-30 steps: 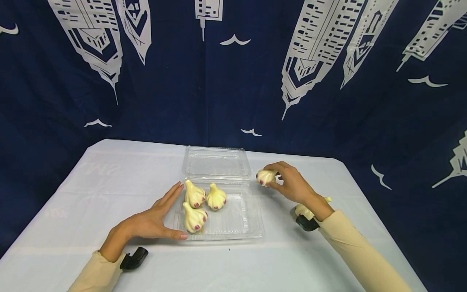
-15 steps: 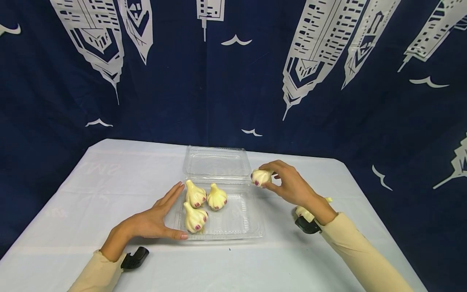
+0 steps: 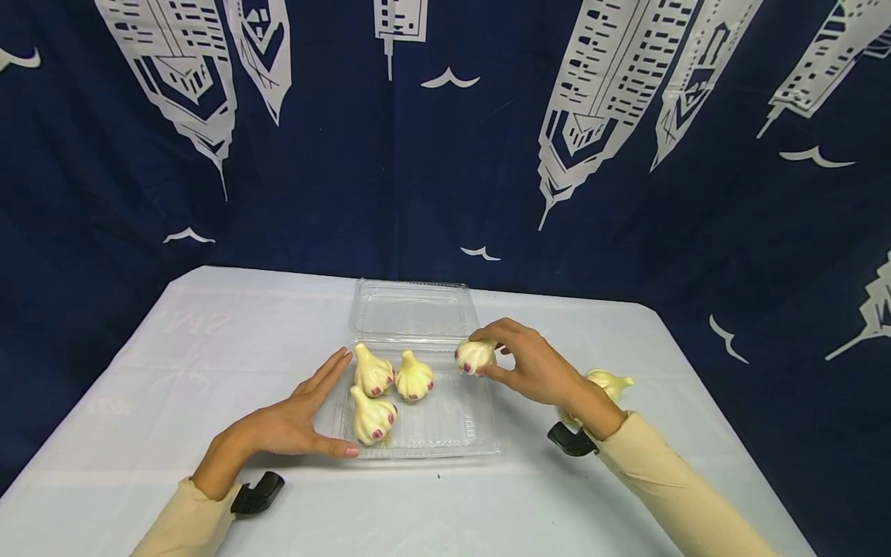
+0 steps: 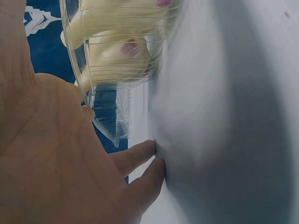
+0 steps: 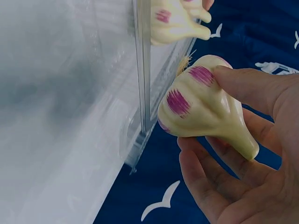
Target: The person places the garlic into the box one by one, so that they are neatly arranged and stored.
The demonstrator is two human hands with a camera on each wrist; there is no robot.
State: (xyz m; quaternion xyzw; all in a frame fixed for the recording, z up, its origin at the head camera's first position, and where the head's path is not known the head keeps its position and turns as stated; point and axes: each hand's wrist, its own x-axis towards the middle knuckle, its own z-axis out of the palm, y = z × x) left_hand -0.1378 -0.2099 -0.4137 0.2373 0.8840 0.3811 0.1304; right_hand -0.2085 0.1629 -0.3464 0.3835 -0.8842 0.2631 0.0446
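Note:
My right hand [image 3: 524, 362] grips a garlic bulb [image 5: 203, 105], cream with purple patches, between thumb and fingers. In the head view that bulb overlaps the back right corner of a clear plastic clamshell container [image 3: 445, 450], whose lid [image 3: 414, 309] lies folded back behind it. Three more garlic bulbs [image 3: 373, 416] sit inside along its left and middle. My left hand [image 3: 288, 424] lies along the container's left side, thumb at the front corner and fingers extended. The left wrist view shows its fingertips [image 4: 148, 149] against the tabletop, beside the container wall.
One more garlic bulb [image 3: 609, 382] lies on the white-covered table [image 3: 334, 510] at the right, partly hidden behind my right forearm. Behind the table's far edge hangs a dark blue curtain [image 3: 431, 186] printed with white buildings and birds.
My right hand has moved left with its garlic bulb, from beside the container to over its back right corner. The left hand stays in place.

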